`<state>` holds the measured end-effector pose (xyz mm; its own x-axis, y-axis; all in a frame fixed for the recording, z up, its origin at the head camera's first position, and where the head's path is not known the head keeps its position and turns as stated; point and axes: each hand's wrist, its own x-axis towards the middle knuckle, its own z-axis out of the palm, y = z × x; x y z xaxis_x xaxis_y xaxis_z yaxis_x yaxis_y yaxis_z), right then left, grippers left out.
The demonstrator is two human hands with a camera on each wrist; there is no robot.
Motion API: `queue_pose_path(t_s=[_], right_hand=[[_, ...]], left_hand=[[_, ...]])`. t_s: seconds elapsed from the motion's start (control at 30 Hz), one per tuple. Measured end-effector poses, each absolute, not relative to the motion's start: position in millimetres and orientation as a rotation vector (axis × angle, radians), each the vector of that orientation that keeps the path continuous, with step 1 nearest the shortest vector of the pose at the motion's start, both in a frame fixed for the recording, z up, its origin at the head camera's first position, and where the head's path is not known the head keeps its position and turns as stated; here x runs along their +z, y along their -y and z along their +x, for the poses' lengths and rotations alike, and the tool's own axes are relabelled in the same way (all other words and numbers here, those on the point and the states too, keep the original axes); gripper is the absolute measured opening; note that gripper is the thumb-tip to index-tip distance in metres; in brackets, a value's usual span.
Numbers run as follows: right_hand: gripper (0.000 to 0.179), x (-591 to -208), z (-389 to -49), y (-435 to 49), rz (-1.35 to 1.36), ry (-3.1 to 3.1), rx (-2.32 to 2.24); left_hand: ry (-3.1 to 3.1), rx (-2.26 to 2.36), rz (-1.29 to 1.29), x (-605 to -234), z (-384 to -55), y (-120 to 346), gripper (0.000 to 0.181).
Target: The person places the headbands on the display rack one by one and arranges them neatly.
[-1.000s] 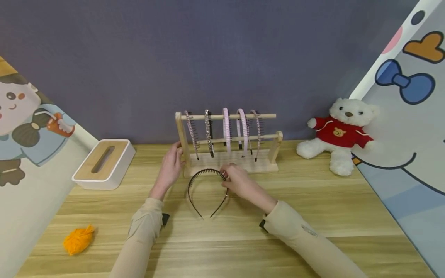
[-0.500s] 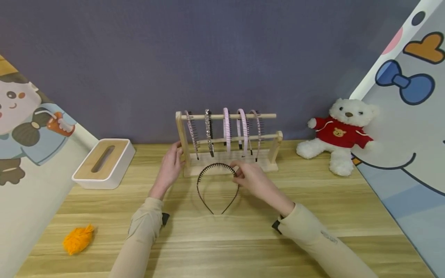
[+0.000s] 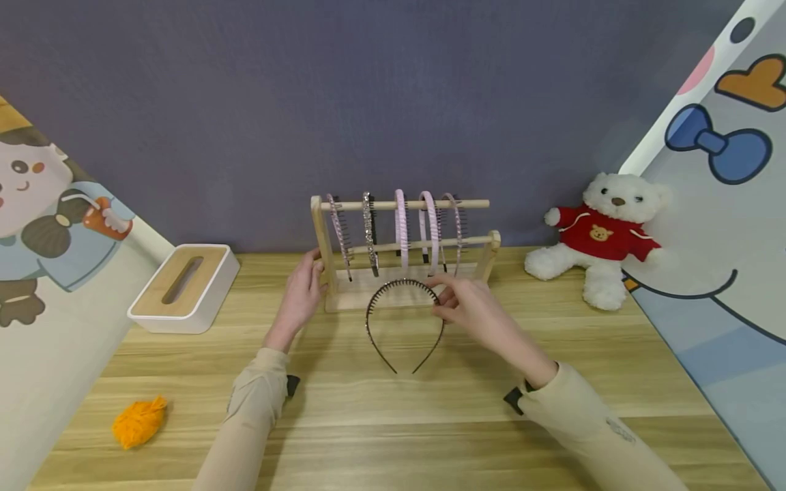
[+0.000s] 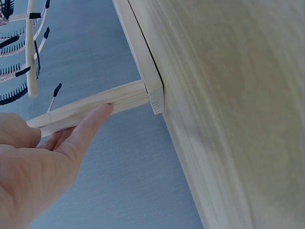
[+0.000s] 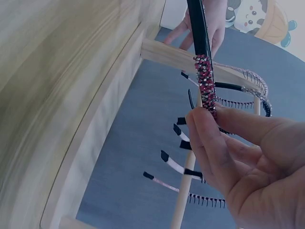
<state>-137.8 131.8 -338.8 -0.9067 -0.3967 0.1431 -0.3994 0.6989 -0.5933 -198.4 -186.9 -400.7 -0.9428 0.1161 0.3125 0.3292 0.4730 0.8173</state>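
My right hand pinches one side of a thin black toothed headband between thumb and fingers. Red and silver beads cover part of its outer face in the right wrist view. In the head view its arch points up and its two tips hang down, just in front of a wooden headband rack. At the rack's left upright, my left hand grips the post, one finger lying along the wood in the left wrist view. Several headbands hang on the rack, among them a silver glitter headband and a pink headband.
A white tissue box with a wood-look lid stands to the left. An orange bundle lies at the front left. On the right sits a white teddy bear in a red sweater. A dark wall rises behind the rack.
My right hand has carried the black headband rightward and slightly up, along the front of the rack. The left hand has stayed at the left post.
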Motion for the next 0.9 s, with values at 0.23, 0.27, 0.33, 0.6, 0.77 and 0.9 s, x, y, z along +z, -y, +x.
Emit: queue_pose_path(t_s=[0.23, 0.27, 0.33, 0.6, 0.77, 0.9], right_hand=[[0.039, -334.8, -131.5, -145.5, 0.652, 2.898, 1.007], [0.039, -334.4, -130.7, -147.5, 0.648, 2.897, 1.008], [0.039, -332.8, -128.5, -151.5, 0.644, 2.886, 1.012], [0.041, -316.6, -118.7, -166.1, 0.633, 2.846, 1.014], [0.041, -305.0, -112.9, -176.6, 0.631, 2.815, 1.012], [0.041, -296.6, -107.6, -185.3, 0.615, 2.771, 0.974]], left_hand=[[2.515, -1.466, -0.384, -400.1, -198.9, 186.9, 0.041], [2.517, -1.466, -0.383, -400.1, -199.0, 187.0, 0.041], [2.519, -1.474, -0.379, -400.0, -199.1, 186.8, 0.041], [2.524, -1.486, -0.369, -400.5, -199.4, 187.0, 0.042], [2.525, -1.477, -0.371, -400.5, -199.8, 187.3, 0.042], [2.528, -1.487, -0.371, -400.0, -199.7, 186.8, 0.042]])
